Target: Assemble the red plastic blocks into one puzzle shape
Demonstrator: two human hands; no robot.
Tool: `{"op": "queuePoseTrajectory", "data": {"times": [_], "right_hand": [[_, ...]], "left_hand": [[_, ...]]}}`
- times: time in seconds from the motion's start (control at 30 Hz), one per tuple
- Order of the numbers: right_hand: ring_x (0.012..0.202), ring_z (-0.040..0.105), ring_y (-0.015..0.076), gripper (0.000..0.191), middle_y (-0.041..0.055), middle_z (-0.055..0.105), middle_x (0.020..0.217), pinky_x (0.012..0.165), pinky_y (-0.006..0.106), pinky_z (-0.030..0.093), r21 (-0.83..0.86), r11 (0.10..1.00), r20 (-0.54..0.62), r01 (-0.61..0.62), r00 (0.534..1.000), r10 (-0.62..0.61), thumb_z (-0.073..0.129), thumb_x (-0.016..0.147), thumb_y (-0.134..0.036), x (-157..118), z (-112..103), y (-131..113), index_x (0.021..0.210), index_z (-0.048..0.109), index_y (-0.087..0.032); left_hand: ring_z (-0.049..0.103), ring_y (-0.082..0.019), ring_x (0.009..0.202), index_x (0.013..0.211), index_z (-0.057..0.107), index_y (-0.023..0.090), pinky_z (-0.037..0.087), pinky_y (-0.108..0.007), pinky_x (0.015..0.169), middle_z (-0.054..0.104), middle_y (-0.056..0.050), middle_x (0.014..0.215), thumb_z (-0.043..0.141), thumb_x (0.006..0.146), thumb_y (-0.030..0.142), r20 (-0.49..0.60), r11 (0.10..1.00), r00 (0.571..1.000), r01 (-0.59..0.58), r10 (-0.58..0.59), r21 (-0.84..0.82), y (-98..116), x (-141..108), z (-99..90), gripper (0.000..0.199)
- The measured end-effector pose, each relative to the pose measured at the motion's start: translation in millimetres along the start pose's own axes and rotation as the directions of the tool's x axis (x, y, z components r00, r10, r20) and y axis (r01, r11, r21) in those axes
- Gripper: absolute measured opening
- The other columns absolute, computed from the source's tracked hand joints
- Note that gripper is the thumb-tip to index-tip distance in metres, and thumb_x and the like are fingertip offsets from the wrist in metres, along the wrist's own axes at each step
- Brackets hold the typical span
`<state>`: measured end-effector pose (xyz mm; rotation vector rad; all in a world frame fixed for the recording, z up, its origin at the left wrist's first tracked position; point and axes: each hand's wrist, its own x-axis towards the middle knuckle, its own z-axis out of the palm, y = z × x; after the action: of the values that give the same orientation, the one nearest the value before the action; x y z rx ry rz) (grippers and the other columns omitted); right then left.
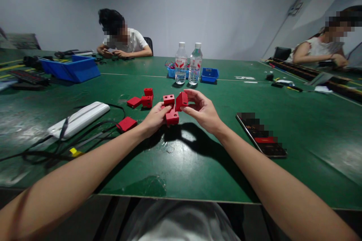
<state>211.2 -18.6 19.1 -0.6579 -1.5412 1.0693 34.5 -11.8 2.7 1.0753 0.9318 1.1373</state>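
Just above the green table [181, 165], my left hand [155, 118] is closed on a cluster of red blocks [172, 116] with small round holes in them. Thumb on top, it holds the cluster from the left. My right hand [202, 111] pinches a single red block [181, 101] between thumb and fingers, close beside the cluster's right side. Whether the two touch, I cannot tell. Farther left on the table lie more red blocks [147, 101], some stacked together. Another flat red block [127, 124] rests near my left forearm.
Left of my arms are a white power strip [82, 118] and black cables [107, 124]. A phone [261, 135] lies at right. Two water bottles [181, 66] stand ahead beside a small blue tray [209, 75]. A blue bin [73, 69] sits far left. Two people work across the table.
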Motion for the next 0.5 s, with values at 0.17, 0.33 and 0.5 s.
{"op": "queuePoseTrajectory", "data": {"times": [0.17, 0.33, 0.5], "right_hand": [[0.11, 0.059, 0.0178, 0.045, 0.0044, 0.063, 0.118, 0.096, 0.034, 0.05, 0.02, 1.0, 0.066, -0.024, 0.998, 0.023, 0.072, 0.074, -0.024, -1.7, 1.5, 1.0, 0.116, 0.056, -0.025], [0.111, 0.059, 0.017, 0.042, 0.0044, 0.062, 0.121, 0.098, 0.033, 0.049, 0.068, 0.996, 0.067, -0.052, 0.997, 0.047, 0.072, 0.075, -0.024, -2.1, 3.4, 2.8, 0.114, 0.056, -0.025], [0.11, 0.06, 0.017, 0.042, 0.0045, 0.061, 0.122, 0.101, 0.035, 0.048, 0.073, 0.996, 0.05, -0.05, 0.998, 0.047, 0.072, 0.076, -0.027, -2.5, 4.4, 4.5, 0.114, 0.055, -0.025]], "left_hand": [[0.059, -0.01, 0.051, 0.105, 0.056, 0.012, 0.041, -0.019, 0.044, 0.066, -0.004, 0.072, 0.048, 0.09, 0.018, 0.033, 0.99, 0.995, 0.095, -0.092, -0.107, 11.8, -8.1, 7.1, 0.018], [0.06, -0.01, 0.053, 0.096, 0.06, 0.011, 0.044, -0.019, 0.048, 0.066, -0.003, 0.07, 0.048, 0.092, 0.024, -0.012, 0.981, 0.994, 0.104, -0.108, -0.162, 9.9, -6.3, 5.1, 0.019], [0.063, -0.012, 0.055, 0.102, 0.057, 0.012, 0.051, -0.024, 0.055, 0.067, -0.004, 0.076, 0.047, 0.093, 0.032, 0.025, 0.972, 0.992, 0.13, -0.128, -0.194, 10.5, -7.8, 5.0, 0.023]]}}
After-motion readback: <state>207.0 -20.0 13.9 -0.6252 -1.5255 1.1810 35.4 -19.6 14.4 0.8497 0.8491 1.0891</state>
